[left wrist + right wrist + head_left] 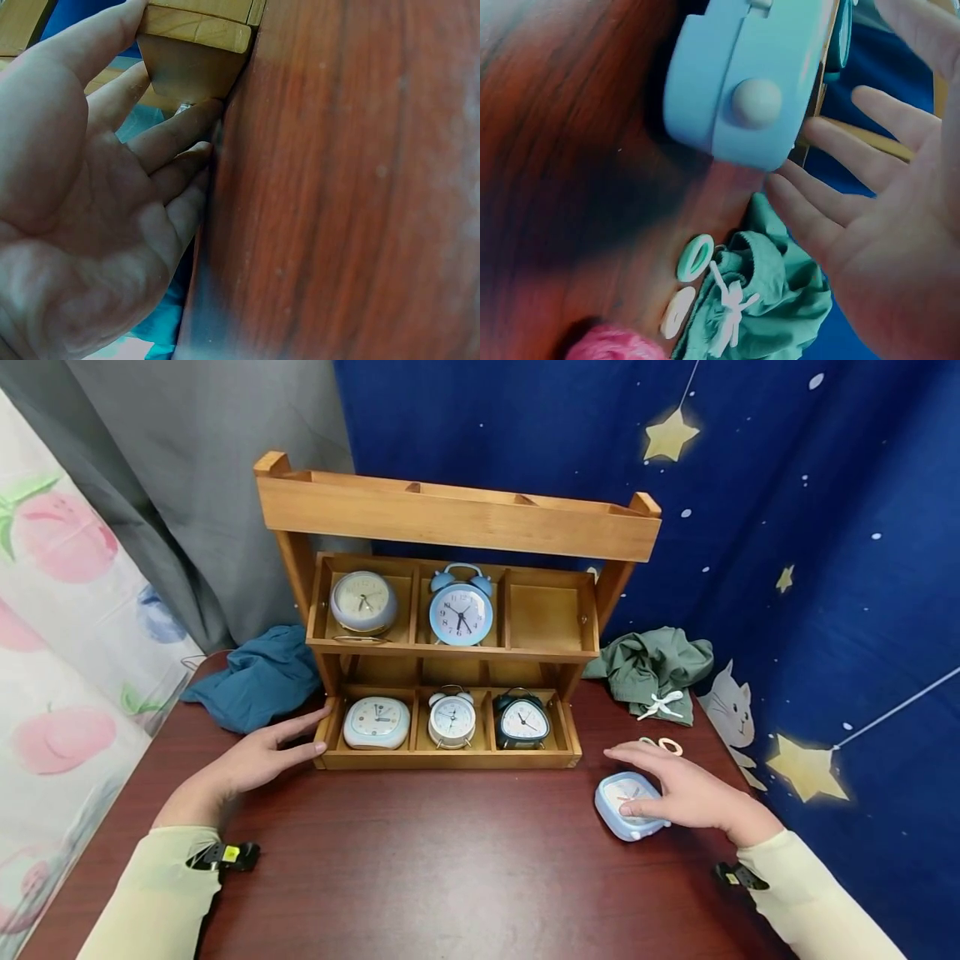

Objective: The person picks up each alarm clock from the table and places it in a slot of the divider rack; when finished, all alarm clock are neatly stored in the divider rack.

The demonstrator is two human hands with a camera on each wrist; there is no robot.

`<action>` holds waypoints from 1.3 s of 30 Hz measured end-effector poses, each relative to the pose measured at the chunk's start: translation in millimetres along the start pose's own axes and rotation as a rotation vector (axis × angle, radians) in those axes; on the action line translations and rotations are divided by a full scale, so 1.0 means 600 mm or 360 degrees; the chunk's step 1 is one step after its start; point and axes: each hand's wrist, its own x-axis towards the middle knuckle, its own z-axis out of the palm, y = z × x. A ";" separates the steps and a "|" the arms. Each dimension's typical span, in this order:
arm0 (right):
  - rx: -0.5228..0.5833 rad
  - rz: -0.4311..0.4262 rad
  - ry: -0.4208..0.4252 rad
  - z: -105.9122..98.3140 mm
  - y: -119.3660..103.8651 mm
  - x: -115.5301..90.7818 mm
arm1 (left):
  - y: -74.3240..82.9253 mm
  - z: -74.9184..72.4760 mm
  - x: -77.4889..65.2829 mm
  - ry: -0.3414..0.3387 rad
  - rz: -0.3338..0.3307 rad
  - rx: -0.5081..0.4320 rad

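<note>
A light blue, rounded-square alarm clock stands on the table at the right. My right hand is beside it with fingers spread, thumb in front of the dial; in the right wrist view a gap shows between the fingers and the clock. My left hand touches the lower left corner of a wooden shelf rack with extended fingers. The rack's middle tier holds a round lavender clock and a blue twin-bell clock. Below sit a white oval clock, a white twin-bell clock and a dark green clock.
A teal cloth lies left of the rack, and a green cloth pouch with a white bow lies right of it. Small rings and a pink item lie on the reddish-brown table. Curtains hang behind.
</note>
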 end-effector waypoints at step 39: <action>-0.0072 -0.0075 0.0191 -0.039 -0.044 0.049 | 0.000 0.000 0.000 0.0004 0.0014 -0.0008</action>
